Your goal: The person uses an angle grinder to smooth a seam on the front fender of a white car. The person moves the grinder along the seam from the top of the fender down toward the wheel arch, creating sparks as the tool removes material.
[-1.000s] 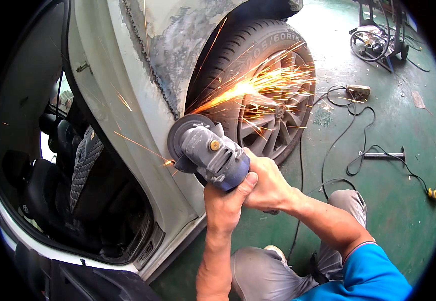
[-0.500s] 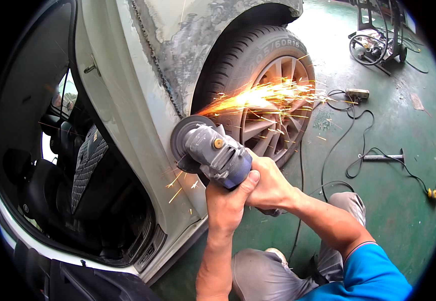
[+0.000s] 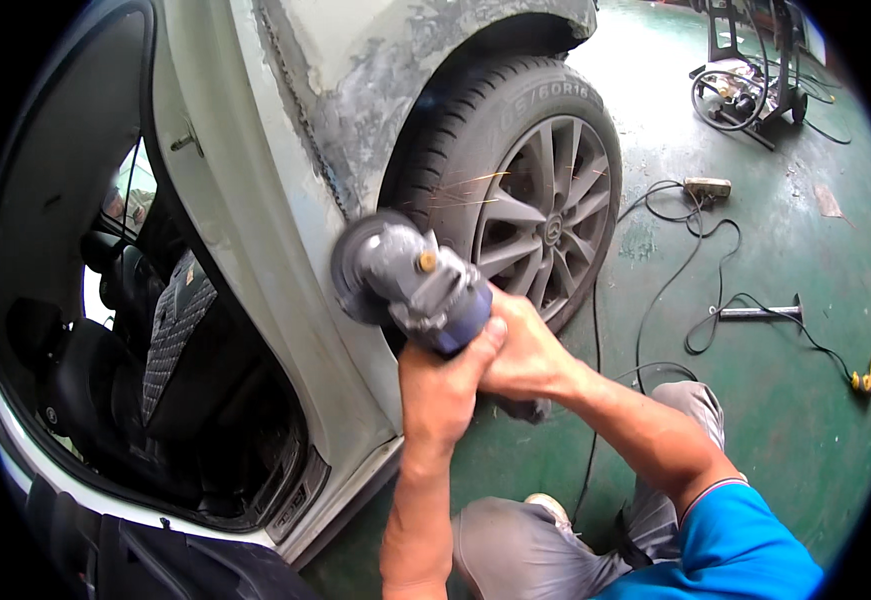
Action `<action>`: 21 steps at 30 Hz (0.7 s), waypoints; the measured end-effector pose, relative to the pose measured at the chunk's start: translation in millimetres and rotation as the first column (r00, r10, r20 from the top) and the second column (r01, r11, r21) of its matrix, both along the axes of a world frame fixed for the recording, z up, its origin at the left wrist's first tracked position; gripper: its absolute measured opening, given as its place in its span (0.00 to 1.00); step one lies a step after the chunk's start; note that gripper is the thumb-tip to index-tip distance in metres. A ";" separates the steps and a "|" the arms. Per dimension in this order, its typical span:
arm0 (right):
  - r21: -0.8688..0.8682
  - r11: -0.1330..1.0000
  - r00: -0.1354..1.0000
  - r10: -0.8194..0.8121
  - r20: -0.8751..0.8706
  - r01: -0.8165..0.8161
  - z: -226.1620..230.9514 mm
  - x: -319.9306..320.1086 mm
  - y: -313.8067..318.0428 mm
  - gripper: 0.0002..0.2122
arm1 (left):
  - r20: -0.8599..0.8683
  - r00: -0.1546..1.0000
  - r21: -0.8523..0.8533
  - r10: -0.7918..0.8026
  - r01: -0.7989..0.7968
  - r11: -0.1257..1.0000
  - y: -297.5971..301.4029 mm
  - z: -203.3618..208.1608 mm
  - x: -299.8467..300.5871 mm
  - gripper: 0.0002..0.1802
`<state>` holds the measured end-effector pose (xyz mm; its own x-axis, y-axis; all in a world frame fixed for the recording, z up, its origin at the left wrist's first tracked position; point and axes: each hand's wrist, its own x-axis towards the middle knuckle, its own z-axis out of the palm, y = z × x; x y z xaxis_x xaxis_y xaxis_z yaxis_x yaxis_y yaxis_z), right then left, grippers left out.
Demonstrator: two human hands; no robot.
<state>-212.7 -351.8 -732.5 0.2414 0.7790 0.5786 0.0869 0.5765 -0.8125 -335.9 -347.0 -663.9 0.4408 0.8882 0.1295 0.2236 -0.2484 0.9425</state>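
Note:
An angle grinder (image 3: 435, 285) with a grey head and blue body is held in both my hands. My left hand (image 3: 440, 390) is closed round its near side, thumb lying across the body. My right hand (image 3: 525, 345) wraps the other side, close against the left. The blurred grinding disc (image 3: 350, 265) is at the lower end of a rough weld seam (image 3: 300, 120) on the car's bare, sanded body panel (image 3: 355, 80); whether it touches the metal I cannot tell. A few thin sparks (image 3: 465, 190) cross in front of the tyre (image 3: 435, 150).
The car's open doorway (image 3: 285, 430) is at left, showing dark seats. A wheel (image 3: 552, 230) stands just right of the grinder. Cables, a power strip (image 3: 707, 187), a hammer-shaped metal tool (image 3: 760, 312) and a yellow power tool (image 3: 869, 372) lie on the green floor. A wheeled cart (image 3: 755, 80) stands far right.
The thick stream of sparks has thinned to a few streaks. Both hands and the grinder have shifted slightly left, and the disc has tilted.

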 end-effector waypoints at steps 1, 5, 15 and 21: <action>-0.047 0.999 1.000 -0.004 0.010 0.005 -5.5 -5.4 -1.7 0.22 | 0.033 0.999 0.043 0.024 -0.025 0.999 -5.4 -7.4 -2.5 0.26; 0.003 0.999 0.998 0.046 -0.052 -0.046 2.2 -0.4 2.5 0.24 | 0.027 1.000 0.058 0.004 -0.005 0.998 3.1 0.1 1.6 0.24; -0.230 0.969 0.976 -0.036 0.217 0.087 -14.9 -1.2 -36.7 0.22 | 0.224 0.974 -0.145 -0.034 0.068 0.987 -22.3 -43.1 -11.1 0.26; -0.134 0.944 0.885 -0.224 0.409 0.301 0.5 6.1 -45.6 0.19 | 0.335 0.927 -0.164 -0.166 0.231 0.959 -11.9 -47.4 -7.7 0.26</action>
